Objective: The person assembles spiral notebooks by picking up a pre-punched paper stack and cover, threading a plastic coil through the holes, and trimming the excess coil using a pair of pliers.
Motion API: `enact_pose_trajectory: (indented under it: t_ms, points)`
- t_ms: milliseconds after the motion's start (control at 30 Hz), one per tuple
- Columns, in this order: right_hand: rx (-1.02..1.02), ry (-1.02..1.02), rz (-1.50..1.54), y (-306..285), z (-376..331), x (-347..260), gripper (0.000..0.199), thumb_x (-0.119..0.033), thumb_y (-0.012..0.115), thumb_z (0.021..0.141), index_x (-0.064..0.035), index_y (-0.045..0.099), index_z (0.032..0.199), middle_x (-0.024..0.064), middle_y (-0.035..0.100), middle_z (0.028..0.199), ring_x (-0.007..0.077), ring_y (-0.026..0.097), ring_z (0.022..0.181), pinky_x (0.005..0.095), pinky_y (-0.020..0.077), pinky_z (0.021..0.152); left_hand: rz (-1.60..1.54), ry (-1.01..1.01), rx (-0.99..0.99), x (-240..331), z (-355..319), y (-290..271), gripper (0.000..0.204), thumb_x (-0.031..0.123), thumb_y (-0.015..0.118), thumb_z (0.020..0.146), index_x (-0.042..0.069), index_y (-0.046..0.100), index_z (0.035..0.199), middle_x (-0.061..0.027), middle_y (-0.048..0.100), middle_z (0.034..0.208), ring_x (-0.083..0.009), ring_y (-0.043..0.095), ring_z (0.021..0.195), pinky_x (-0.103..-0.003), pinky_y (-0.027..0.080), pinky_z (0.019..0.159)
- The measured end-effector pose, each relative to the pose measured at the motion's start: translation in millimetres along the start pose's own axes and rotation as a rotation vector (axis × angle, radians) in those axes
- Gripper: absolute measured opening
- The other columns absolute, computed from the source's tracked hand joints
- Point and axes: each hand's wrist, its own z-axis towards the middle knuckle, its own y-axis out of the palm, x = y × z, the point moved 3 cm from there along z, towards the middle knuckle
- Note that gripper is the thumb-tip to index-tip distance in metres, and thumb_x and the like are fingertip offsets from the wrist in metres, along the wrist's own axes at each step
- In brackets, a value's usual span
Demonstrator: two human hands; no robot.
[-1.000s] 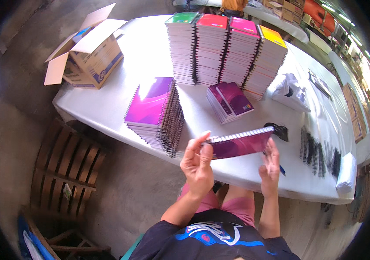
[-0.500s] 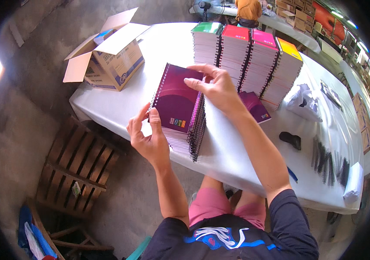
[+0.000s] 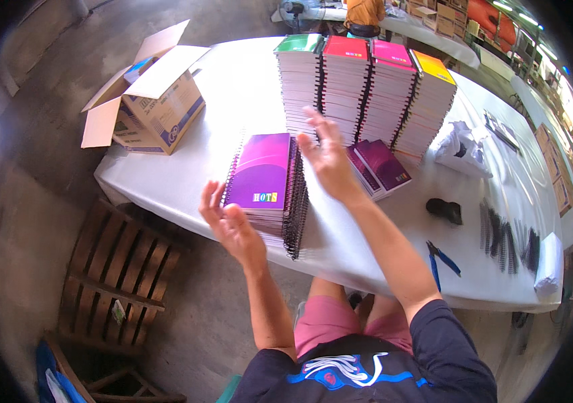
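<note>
A stack of purple spiral notebooks (image 3: 263,181) lies near the front edge of the white table (image 3: 232,87). My left hand (image 3: 229,225) hovers open just left of the stack's near corner, fingers spread, holding nothing. My right hand (image 3: 326,158) is open above the stack's right side, fingers apart and empty. Right of that hand lie two more purple notebooks (image 3: 380,166), flat on the table.
Several tall notebook stacks (image 3: 367,87) with green, red, pink and yellow covers stand behind. An open cardboard box (image 3: 152,107) sits far left. Blue pliers (image 3: 442,258), a black object (image 3: 445,209), black spiral coils (image 3: 508,232) and a white bag (image 3: 461,148) lie right. A wooden pallet (image 3: 115,269) lies on the floor.
A second ago both hands held a purple notebook in front of me. It was set on top of the purple stack, and now both hands have let go and lifted off.
</note>
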Motion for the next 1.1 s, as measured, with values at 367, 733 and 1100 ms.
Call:
enact_pose_trajectory:
  t_ms: [367, 733, 1100]
  points:
    - [-0.174, 0.545, -0.565, -154.6, -41.9, 164.0, 0.045, -0.048, 0.069, 0.076, -0.0040, 0.070, 0.085, 0.0172, 0.066, 0.078, 0.0335, 0.064, 0.076, 0.0416, 0.0483, 0.069, -0.463, 0.532, 0.040, 110.8, -47.9, 6.0, 0.029, 0.020, 0.052, 0.090, 0.004, 0.045, 0.112, -0.0119, 0.048, 0.105, -0.0226, 0.052, 0.090, -0.034, 0.049, 0.079]
    - [-0.195, 0.669, -0.568, -138.7, -29.3, 141.0, 0.035, -0.036, 0.072, 0.076, -0.0118, 0.067, 0.101, 0.0127, 0.067, 0.103, 0.0316, 0.060, 0.107, 0.0711, 0.0293, 0.091, 0.113, -0.099, -0.771, 22.7, -127.6, 123.1, 0.046, 0.026, 0.063, 0.086, 0.001, 0.052, 0.124, -0.0181, 0.051, 0.121, -0.0311, 0.050, 0.112, -0.040, 0.042, 0.091]
    - [-0.030, 0.502, -0.473, -133.3, -36.8, 144.2, 0.025, -0.020, 0.075, 0.071, -0.0051, 0.067, 0.089, 0.0151, 0.068, 0.082, 0.0318, 0.066, 0.080, 0.0401, 0.0495, 0.074, 0.616, 0.039, -0.937, -34.0, -146.8, 152.1, 0.063, 0.051, 0.041, 0.093, 0.006, 0.042, 0.137, -0.0070, 0.039, 0.144, -0.0351, 0.027, 0.136, -0.061, 0.021, 0.101]
